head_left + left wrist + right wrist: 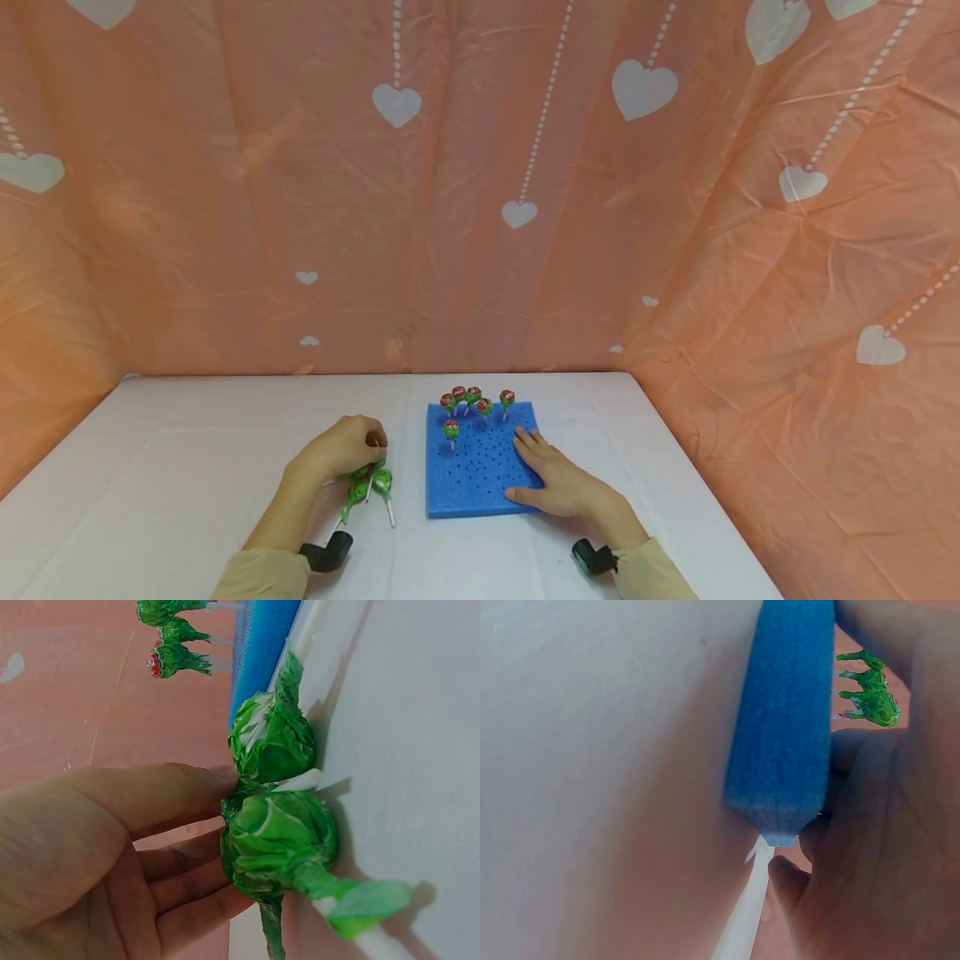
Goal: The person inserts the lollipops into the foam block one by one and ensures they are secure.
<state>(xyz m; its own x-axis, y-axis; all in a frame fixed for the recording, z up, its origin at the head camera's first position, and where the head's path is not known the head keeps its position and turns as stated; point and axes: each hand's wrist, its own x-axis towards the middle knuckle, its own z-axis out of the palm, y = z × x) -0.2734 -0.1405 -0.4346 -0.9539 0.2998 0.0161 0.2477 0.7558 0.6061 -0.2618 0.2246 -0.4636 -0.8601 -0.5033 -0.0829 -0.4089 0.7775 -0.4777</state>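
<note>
Bending over a small pile of green-wrapped lollipops, my left hand pinches one lollipop by its wrapper between thumb and fingers. The left wrist view has the thumb against crumpled green wrapper, and a nearer lollipop partly covers the pinched one. Another lollipop lies just beyond, its stick pointing toward the block. My right hand rests with fingers spread on the right side of a blue foam block full of small holes. Several lollipops with red-and-green wrappers stand upright in it, one nearer the front.
The block and the pile lie on a white-covered table. An orange curtain with white hearts hangs behind it and along the sides. Black devices are strapped at both wrists.
</note>
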